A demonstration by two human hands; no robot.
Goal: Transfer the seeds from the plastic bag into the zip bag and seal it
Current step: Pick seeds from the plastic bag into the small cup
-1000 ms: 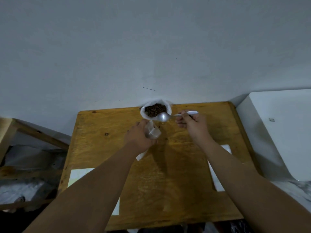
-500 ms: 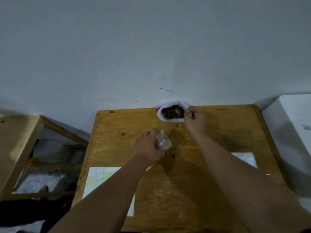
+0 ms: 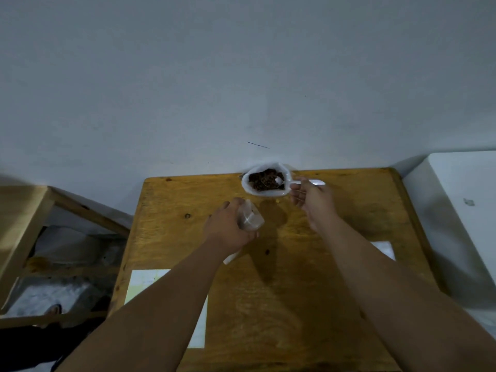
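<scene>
a: left grip point(image 3: 228, 226), centre of frame. what is it doing?
b: fingers are curling round the zip bag point(image 3: 251, 220), holding it near the plastic bag point(image 3: 268, 194), likely so a spoonful is travelling only a short way.
a: right grip point(image 3: 311, 202)?
b: pinching the spoon point(image 3: 318, 182) by its handle. the bowl is sitting among the seeds point(image 3: 260, 179) inside the plastic bag, upper centre, at the far edge of the desk point(image 3: 295, 304) against the wall.
a: stage?
b: reading it as scooping. whether any seeds are lying in the zip bag, cannot tell. sealing is not yet done.
</scene>
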